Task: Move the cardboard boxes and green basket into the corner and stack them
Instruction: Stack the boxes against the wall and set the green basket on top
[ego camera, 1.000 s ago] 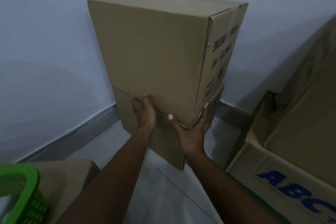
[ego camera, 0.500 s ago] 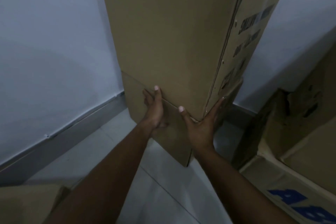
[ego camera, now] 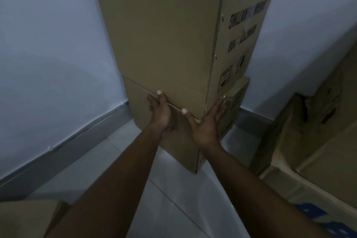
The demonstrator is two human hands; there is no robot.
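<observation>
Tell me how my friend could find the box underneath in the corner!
Look where the pale walls meet in the corner: two brown cardboard boxes stand stacked there. It is the lower box, on the floor under the tall box, with the left hand and right hand at its top edge. Unlike the box at the right, it shows no blue letters.

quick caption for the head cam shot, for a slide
The left hand and right hand press at the seam where the top box sits on the bottom box in the corner.
</observation>
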